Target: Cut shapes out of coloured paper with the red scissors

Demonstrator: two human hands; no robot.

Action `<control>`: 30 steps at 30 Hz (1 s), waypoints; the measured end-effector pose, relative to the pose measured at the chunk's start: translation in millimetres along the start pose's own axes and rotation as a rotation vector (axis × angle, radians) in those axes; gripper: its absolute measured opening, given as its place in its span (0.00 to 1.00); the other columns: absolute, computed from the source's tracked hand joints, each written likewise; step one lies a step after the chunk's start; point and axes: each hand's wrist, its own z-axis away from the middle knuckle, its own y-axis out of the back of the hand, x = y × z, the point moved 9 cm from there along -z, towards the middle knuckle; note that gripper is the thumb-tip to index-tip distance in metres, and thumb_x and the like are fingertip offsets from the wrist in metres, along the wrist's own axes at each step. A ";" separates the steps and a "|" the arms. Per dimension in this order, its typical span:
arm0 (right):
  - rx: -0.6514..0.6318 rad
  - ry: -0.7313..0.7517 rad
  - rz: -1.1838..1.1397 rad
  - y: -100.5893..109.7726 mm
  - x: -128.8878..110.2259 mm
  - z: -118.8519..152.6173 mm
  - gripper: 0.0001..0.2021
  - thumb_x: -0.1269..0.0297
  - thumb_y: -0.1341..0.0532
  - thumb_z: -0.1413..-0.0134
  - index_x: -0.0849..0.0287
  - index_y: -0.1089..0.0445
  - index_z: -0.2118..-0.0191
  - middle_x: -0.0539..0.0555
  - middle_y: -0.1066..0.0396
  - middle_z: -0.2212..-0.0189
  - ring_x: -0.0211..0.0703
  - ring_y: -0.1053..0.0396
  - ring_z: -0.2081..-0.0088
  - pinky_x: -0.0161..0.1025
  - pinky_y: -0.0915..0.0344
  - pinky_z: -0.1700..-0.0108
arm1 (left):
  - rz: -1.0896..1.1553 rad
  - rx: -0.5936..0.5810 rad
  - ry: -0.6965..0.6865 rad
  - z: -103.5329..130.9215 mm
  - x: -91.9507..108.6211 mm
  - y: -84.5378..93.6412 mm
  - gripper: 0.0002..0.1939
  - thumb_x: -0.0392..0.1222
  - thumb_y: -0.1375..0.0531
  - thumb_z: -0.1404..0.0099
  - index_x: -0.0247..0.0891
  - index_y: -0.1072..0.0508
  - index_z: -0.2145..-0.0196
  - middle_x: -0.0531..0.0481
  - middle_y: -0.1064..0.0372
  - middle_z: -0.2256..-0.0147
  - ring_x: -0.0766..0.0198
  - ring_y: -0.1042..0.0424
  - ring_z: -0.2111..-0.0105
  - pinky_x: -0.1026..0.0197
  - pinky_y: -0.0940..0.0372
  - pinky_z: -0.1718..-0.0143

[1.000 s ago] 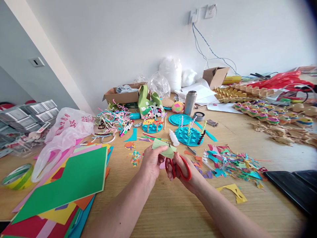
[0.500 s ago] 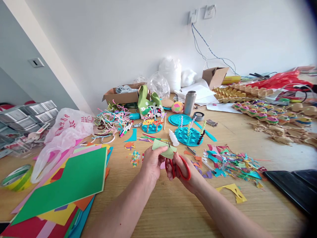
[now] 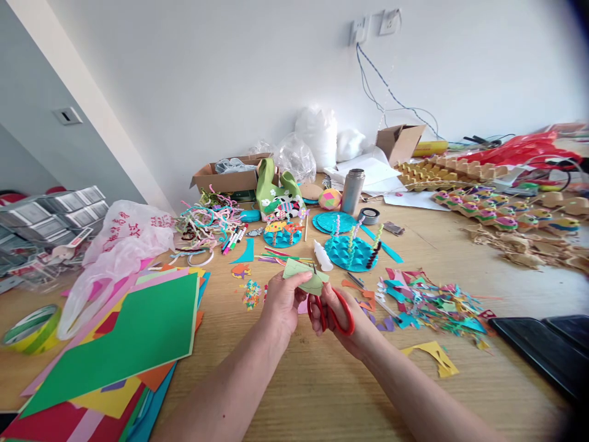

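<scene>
Between thumb and fingers, my left hand (image 3: 281, 302) pinches a light green piece of paper (image 3: 301, 274) with lines drawn on it. My right hand (image 3: 338, 310) is closed round the red handles of a pair of scissors (image 3: 346, 316). The blades meet the paper's right side, and a blade tip shows above it; the rest is mostly hidden behind the paper. Just beyond the hands lie a white animal-shaped piece (image 3: 323, 256) and a blue disc with bumps (image 3: 350, 253) bearing upright fuzzy stems.
A stack of coloured sheets (image 3: 133, 331) lies at the left, beside green tape (image 3: 32, 328). Colourful paper scraps (image 3: 442, 304) are heaped on the right, near a black object (image 3: 538, 350). Behind stand a metal bottle (image 3: 353, 191), pipe cleaners (image 3: 209, 218) and painted egg-carton pieces (image 3: 501, 209).
</scene>
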 end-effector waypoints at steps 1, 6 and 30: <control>0.001 0.001 -0.002 0.1 0.1 -0.1 0.29 0.35 0.45 0.48 0.60 0.37 0.76 0.49 0.35 0.86 0.34 0.40 0.84 0.34 0.50 0.79 | 0.002 0.000 -0.001 -0.1 0.0 -0.1 0.13 0.39 0.30 0.62 0.34 0.29 0.79 0.52 0.31 0.80 0.70 0.37 0.81 0.64 0.46 0.77; 0.020 0.007 -0.011 1.0 0.6 -0.1 0.28 0.35 0.44 0.49 0.59 0.38 0.75 0.48 0.36 0.86 0.34 0.41 0.84 0.33 0.50 0.79 | 0.008 0.005 0.002 0.1 -0.1 0.2 0.13 0.38 0.30 0.62 0.34 0.29 0.77 0.52 0.30 0.79 0.70 0.37 0.81 0.64 0.46 0.77; -0.019 0.057 0.035 2.8 1.7 -1.6 0.23 0.40 0.44 0.44 0.58 0.39 0.72 0.46 0.37 0.86 0.33 0.43 0.85 0.32 0.52 0.80 | -0.067 -0.096 0.024 2.8 3.5 -8.8 0.11 0.40 0.32 0.59 0.33 0.30 0.80 0.49 0.31 0.79 0.67 0.34 0.80 0.62 0.42 0.76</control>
